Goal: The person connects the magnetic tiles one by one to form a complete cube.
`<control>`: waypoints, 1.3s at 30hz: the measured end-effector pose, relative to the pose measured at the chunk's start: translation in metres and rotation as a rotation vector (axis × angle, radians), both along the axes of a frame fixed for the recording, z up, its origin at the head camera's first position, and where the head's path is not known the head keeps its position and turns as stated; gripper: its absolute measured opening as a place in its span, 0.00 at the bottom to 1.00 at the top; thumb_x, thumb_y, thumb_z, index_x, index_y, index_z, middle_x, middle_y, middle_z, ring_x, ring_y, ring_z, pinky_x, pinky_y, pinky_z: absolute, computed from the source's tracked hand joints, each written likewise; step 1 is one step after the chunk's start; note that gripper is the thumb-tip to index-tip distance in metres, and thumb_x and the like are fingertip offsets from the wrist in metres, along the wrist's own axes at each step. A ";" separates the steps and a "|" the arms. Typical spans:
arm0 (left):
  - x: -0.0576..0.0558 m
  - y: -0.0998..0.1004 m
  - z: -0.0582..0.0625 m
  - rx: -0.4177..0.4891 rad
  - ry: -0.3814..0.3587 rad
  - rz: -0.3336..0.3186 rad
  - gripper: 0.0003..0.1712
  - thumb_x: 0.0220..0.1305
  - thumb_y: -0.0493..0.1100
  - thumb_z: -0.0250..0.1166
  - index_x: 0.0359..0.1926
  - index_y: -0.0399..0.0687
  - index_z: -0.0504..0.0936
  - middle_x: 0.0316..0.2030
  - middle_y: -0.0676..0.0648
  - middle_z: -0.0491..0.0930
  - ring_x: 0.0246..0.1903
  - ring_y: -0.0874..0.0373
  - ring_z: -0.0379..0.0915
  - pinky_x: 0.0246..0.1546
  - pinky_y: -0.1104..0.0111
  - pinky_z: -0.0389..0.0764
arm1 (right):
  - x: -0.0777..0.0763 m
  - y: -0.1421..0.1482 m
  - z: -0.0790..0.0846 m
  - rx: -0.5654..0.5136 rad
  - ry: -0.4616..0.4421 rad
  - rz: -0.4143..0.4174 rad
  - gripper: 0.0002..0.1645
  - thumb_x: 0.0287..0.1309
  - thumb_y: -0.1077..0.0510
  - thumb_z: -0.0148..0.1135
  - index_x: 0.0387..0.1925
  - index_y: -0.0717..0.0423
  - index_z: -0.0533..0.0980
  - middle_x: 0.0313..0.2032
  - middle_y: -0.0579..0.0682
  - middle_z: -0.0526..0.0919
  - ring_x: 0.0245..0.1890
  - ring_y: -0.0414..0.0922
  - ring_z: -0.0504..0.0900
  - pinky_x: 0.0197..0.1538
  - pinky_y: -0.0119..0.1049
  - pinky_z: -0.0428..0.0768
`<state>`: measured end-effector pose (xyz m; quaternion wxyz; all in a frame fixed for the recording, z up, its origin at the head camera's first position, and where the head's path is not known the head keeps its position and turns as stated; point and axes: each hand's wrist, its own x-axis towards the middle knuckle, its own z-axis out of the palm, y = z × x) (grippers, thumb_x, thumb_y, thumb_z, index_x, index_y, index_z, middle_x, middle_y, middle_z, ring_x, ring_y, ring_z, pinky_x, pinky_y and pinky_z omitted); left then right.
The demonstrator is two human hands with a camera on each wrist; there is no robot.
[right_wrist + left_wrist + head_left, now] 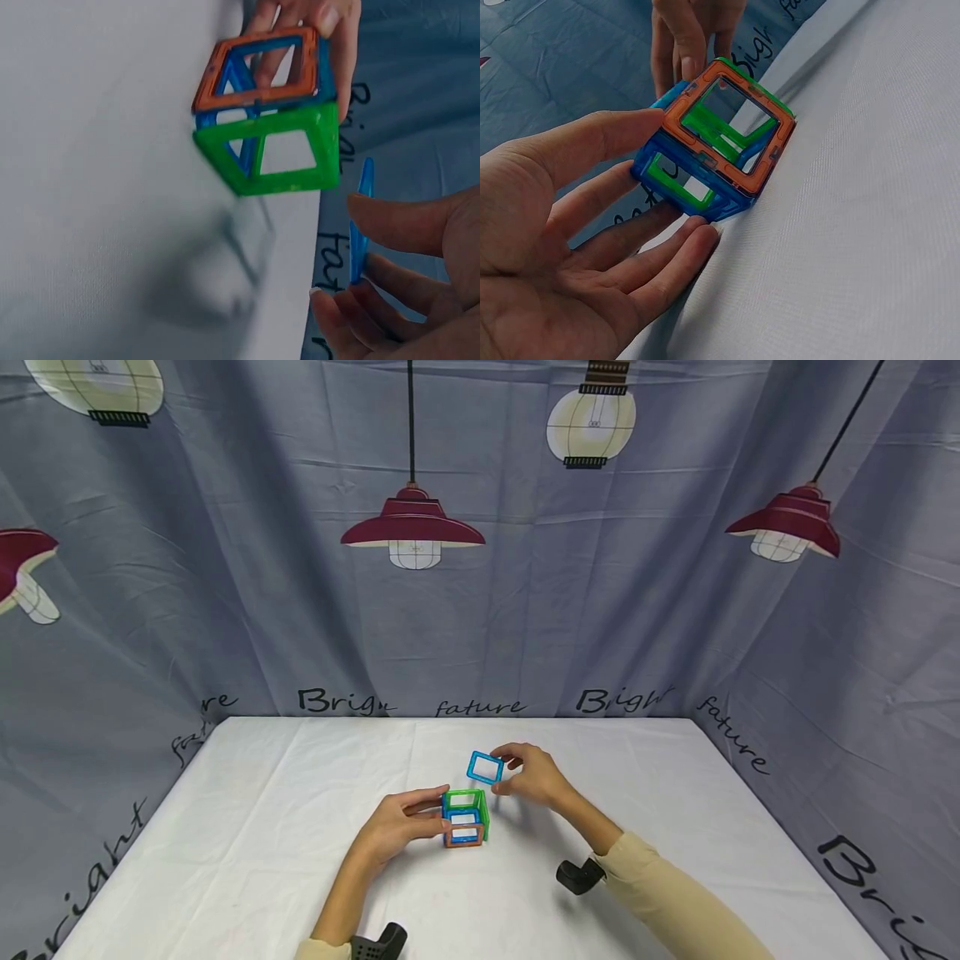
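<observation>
An open-frame cube of magnetic tiles (485,817) stands on the white table, with green, blue and orange square frames joined at their edges. My left hand (396,825) holds its left side; the left wrist view has the thumb at a corner of the orange tile (757,176) and fingers along the blue side (656,150). Just behind and right of the cube, my right hand (534,774) pinches a loose blue magnetic tile (471,764) between thumb and fingers. That tile appears edge-on in the right wrist view, raised apart from the cube's green tile (326,150).
White cloth covers the table (637,827). A grey-blue curtain (420,635) printed with lamps and lettering hangs behind and along both sides. Black devices (579,877) are strapped at both wrists.
</observation>
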<state>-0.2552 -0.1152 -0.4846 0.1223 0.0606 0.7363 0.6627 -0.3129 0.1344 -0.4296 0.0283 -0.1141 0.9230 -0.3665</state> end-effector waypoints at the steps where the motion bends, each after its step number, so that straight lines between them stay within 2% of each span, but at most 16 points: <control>1: 0.000 0.000 0.000 0.001 0.007 -0.003 0.35 0.55 0.43 0.78 0.65 0.46 0.80 0.61 0.37 0.80 0.61 0.43 0.78 0.57 0.58 0.82 | 0.002 -0.001 0.001 0.003 0.001 0.014 0.31 0.43 0.60 0.80 0.54 0.52 0.83 0.50 0.49 0.85 0.51 0.51 0.81 0.51 0.49 0.81; 6: 0.000 -0.001 -0.001 0.011 0.008 -0.013 0.35 0.56 0.42 0.78 0.65 0.45 0.79 0.61 0.37 0.79 0.61 0.43 0.78 0.56 0.59 0.83 | 0.011 -0.006 0.007 -0.008 -0.015 0.082 0.32 0.42 0.60 0.82 0.53 0.50 0.83 0.50 0.48 0.84 0.51 0.51 0.81 0.49 0.45 0.82; 11: 0.000 -0.001 -0.002 0.016 0.006 -0.015 0.35 0.56 0.43 0.77 0.65 0.46 0.79 0.61 0.37 0.80 0.61 0.43 0.78 0.57 0.58 0.83 | 0.018 -0.007 0.011 -0.015 -0.022 0.197 0.32 0.42 0.58 0.82 0.53 0.51 0.83 0.50 0.47 0.83 0.50 0.50 0.80 0.47 0.41 0.82; 17: 0.000 -0.002 -0.003 0.029 0.006 -0.027 0.36 0.55 0.43 0.78 0.66 0.45 0.79 0.61 0.38 0.80 0.60 0.45 0.79 0.58 0.58 0.82 | 0.023 -0.007 0.014 0.005 -0.043 0.334 0.32 0.44 0.59 0.81 0.55 0.52 0.82 0.49 0.48 0.82 0.49 0.51 0.80 0.43 0.36 0.82; 21: 0.001 -0.002 -0.003 0.032 0.013 -0.030 0.37 0.55 0.43 0.78 0.66 0.43 0.78 0.60 0.37 0.80 0.58 0.46 0.80 0.57 0.59 0.83 | 0.024 -0.008 0.014 0.016 -0.045 0.389 0.32 0.45 0.61 0.80 0.56 0.53 0.82 0.51 0.49 0.82 0.50 0.52 0.80 0.44 0.35 0.83; 25: 0.001 -0.002 -0.003 0.033 0.017 -0.029 0.37 0.55 0.43 0.78 0.66 0.43 0.78 0.61 0.38 0.80 0.58 0.46 0.80 0.57 0.59 0.83 | 0.025 -0.010 0.013 0.032 -0.030 0.418 0.32 0.46 0.62 0.78 0.57 0.55 0.81 0.53 0.50 0.83 0.50 0.51 0.80 0.45 0.36 0.83; 39: 0.001 -0.002 -0.001 0.035 0.009 -0.042 0.36 0.56 0.43 0.77 0.67 0.46 0.78 0.63 0.37 0.78 0.62 0.44 0.77 0.57 0.59 0.82 | 0.026 -0.012 0.012 0.070 -0.026 0.411 0.32 0.47 0.63 0.77 0.57 0.58 0.81 0.52 0.53 0.83 0.47 0.47 0.80 0.43 0.36 0.84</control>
